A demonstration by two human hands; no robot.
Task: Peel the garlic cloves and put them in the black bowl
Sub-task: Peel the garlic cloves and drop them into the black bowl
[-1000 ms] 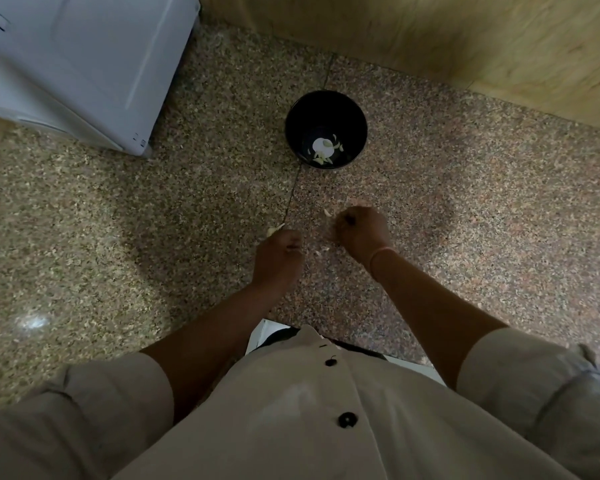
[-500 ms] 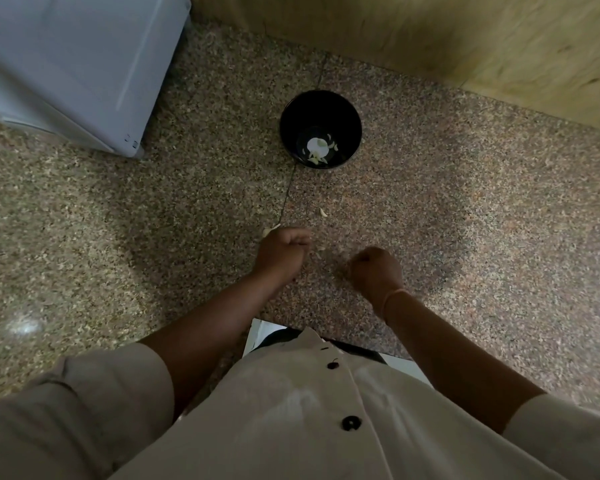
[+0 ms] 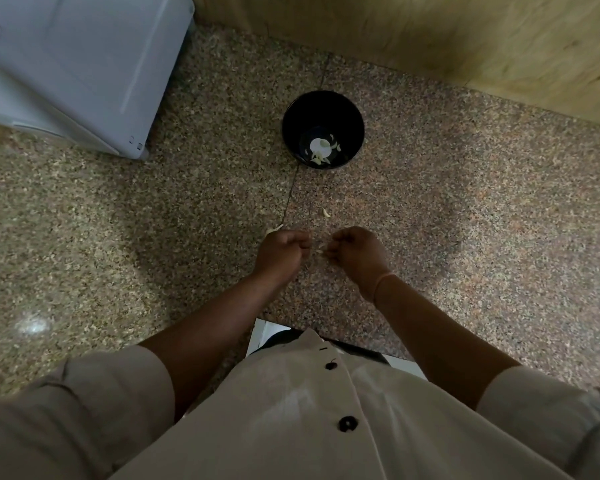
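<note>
The black bowl (image 3: 323,129) stands on the speckled granite counter (image 3: 465,220), with pale garlic pieces lying in its bottom. Nearer to me, my left hand (image 3: 281,252) and my right hand (image 3: 355,252) hover close together over the counter, both with curled fingers. A small pale garlic clove (image 3: 321,250) shows between their fingertips, pinched by my right hand. What my left hand grips is hidden, though a pale scrap (image 3: 273,230) pokes out past its knuckles. A loose bit of peel (image 3: 325,212) lies on the counter between my hands and the bowl.
A white appliance (image 3: 77,64) fills the far left corner. A wooden wall panel (image 3: 430,39) runs along the back. A seam line (image 3: 291,192) crosses the counter from the bowl toward my hands. My beige buttoned shirt (image 3: 291,410) covers the near edge.
My right hand drew back toward me, then came up and left again to meet my left hand. My left hand stayed almost in place.
</note>
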